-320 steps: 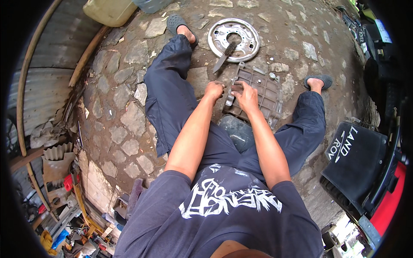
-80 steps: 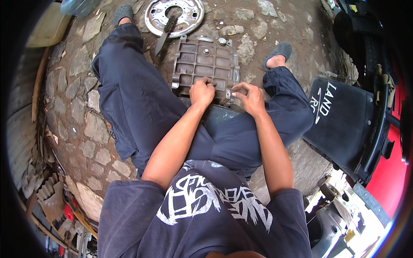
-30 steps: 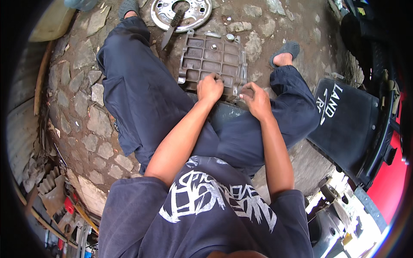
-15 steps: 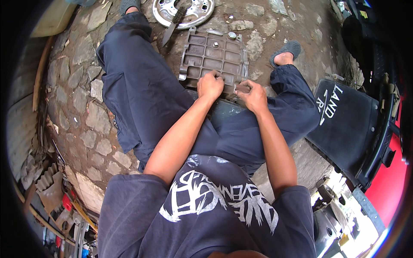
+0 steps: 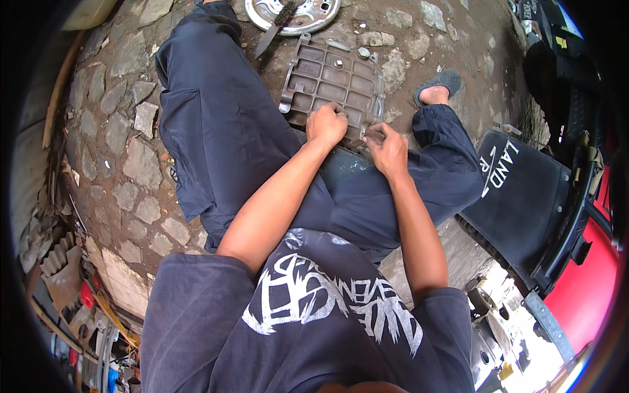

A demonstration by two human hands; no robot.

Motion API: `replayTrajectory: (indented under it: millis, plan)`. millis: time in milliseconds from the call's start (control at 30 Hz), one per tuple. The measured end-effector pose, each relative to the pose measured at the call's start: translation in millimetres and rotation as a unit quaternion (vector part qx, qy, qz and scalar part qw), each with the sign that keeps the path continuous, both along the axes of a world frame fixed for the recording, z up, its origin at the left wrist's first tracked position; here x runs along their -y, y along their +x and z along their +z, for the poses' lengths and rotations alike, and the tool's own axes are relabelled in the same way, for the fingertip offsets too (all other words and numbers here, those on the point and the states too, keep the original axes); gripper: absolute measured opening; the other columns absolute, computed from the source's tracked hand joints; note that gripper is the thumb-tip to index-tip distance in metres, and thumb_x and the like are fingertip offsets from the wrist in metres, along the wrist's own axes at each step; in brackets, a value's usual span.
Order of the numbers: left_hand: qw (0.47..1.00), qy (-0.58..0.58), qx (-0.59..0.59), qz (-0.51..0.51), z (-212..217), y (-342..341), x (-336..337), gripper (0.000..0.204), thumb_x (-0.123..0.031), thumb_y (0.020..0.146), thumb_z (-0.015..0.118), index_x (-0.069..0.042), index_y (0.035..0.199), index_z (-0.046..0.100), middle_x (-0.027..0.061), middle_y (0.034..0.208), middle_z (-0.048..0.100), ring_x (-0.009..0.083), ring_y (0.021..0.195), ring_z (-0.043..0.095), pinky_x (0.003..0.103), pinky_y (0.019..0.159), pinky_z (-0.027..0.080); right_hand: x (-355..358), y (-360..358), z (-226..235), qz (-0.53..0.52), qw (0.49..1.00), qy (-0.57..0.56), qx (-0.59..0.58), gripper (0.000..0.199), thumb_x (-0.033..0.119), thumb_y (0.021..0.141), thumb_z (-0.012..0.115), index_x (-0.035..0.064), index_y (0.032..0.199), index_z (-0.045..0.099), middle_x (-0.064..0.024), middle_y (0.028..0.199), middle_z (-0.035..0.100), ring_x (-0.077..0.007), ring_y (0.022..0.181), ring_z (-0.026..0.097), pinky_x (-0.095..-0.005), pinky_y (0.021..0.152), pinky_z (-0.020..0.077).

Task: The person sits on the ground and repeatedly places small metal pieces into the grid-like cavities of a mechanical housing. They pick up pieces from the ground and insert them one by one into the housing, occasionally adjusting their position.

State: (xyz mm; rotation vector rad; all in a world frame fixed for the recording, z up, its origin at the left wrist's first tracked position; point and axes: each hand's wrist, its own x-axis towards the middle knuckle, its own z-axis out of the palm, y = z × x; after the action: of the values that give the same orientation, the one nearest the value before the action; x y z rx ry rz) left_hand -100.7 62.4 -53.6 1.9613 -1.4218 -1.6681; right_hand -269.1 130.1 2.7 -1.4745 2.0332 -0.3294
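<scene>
Grip of the left hand (image 5: 327,124) curled over the near edge of a ribbed metal casting (image 5: 333,86), right hand (image 5: 388,149) bent with thumb and fingertips close together at its near right corner; whether either grasps anything small, I cannot tell from here. The casting lies before the seated worker, between the spread legs, a bolt (image 5: 339,63) standing on its ribs. Just beyond, a brush (image 5: 267,40) rests partly on a round metal plate (image 5: 303,27) on the stone-paved ground (image 5: 141,160). Jagged white lettering, upside down to the wearer, crosses the dark T-shirt (image 5: 226,314); bold white capitals mark a black flap (image 5: 524,209) at right, beside a red panel (image 5: 590,268).
</scene>
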Motion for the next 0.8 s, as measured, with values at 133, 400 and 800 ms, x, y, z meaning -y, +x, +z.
replayTrajectory:
  millis: [133, 400, 800]
  plan:
    - [1.0, -0.009, 0.013, -0.002, -2.2, 0.6, -0.5, 0.031, -0.027, 0.089, 0.063, -0.016, 0.112, 0.081, 0.0258, 0.111, 0.076, 0.0457, 0.11, 0.071, 0.052, 0.101, 0.054, 2.3, 1.9, 5.9, 0.013, 1.0, 0.017, -0.023, 0.023, 0.011, 0.084, 0.082, 0.0026, 0.104, 0.073, -0.0171, 0.098, 0.08, -0.0328, 0.09, 0.079, -0.0412, 0.084, 0.0587]
    - [1.0, -0.011, 0.014, 0.003, 4.2, -1.0, 0.1, 0.031, -0.027, 0.09, 0.061, -0.015, 0.111, 0.081, 0.0265, 0.11, 0.076, 0.0457, 0.11, 0.071, 0.052, 0.102, 0.054, 0.9, -2.2, 6.0, 0.022, 1.0, 0.009, -0.007, 0.021, 0.009, 0.084, 0.082, 0.002, 0.101, 0.074, -0.0166, 0.097, 0.08, -0.0316, 0.091, 0.079, -0.0395, 0.084, 0.059]
    - [1.0, -0.006, 0.026, -0.015, 5.3, -1.7, 0.2, 0.033, -0.034, 0.09, 0.063, -0.015, 0.111, 0.08, 0.0247, 0.108, 0.076, 0.0451, 0.112, 0.07, 0.051, 0.102, 0.052, 6.0, -2.5, 8.8, -0.013, 0.999, 0.028, 0.005, 0.027, 0.016, 0.081, 0.088, 0.0036, 0.102, 0.077, -0.0164, 0.094, 0.08, -0.0281, 0.088, 0.079, -0.0369, 0.082, 0.059]
